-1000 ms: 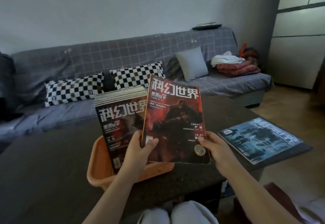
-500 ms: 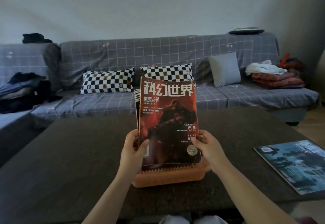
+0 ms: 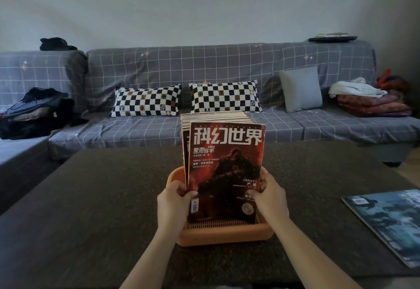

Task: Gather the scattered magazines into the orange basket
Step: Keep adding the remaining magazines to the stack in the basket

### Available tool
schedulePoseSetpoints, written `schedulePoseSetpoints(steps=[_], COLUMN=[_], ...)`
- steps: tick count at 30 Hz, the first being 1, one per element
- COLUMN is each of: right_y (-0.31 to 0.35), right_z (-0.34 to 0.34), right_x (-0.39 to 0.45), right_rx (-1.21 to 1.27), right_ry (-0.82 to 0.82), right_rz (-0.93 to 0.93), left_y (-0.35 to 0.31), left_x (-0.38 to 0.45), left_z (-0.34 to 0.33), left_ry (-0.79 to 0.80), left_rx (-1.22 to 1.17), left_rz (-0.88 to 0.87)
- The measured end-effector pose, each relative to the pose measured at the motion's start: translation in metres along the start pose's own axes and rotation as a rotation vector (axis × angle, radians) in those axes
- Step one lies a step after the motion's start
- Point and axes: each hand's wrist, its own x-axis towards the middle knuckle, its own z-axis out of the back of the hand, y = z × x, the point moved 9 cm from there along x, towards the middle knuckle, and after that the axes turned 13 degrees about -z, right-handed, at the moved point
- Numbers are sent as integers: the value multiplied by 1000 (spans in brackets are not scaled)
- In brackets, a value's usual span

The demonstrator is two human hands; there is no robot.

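Note:
A red magazine (image 3: 227, 163) with white Chinese title letters stands upright at the front of the orange basket (image 3: 222, 235) in the middle of the dark table. Its lower edge is inside the basket. My left hand (image 3: 173, 207) grips its lower left edge and my right hand (image 3: 270, 200) grips its lower right edge. Behind it a row of several upright magazines (image 3: 213, 116) fills the basket. A blue magazine (image 3: 391, 220) lies flat at the table's right edge.
The dark table (image 3: 91, 209) spreads to both sides of the basket. Behind it runs a grey checked sofa (image 3: 227, 66) with two chequered pillows (image 3: 145, 101), a grey cushion (image 3: 301, 88), folded blankets (image 3: 368, 102) and dark clothes (image 3: 34, 111).
The red magazine came from beside the stack to its front and sank into the basket, both hands moving down with it. The view swung left so the basket is centred.

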Motion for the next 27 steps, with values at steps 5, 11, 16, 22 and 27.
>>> schedulePoseSetpoints(steps=[5,11,16,22,27], right_y=[-3,7,11,12,14], right_z=[3,1,1,-6,-10], right_x=[4,-1,-3,-4,-4], right_rx=[18,-73,-99,-170,-212], right_ry=[-26,-53,-41,36,70], right_rz=[-37,60,112,142,173], left_y=[4,8,9,10,11], left_x=[1,0,0,0,-1], left_z=[-6,-7,-7,-1,0], left_ry=[18,21,0,-90,-118], left_rx=[2,50,40,-35,-63], left_rz=[68,109,108,111,96])
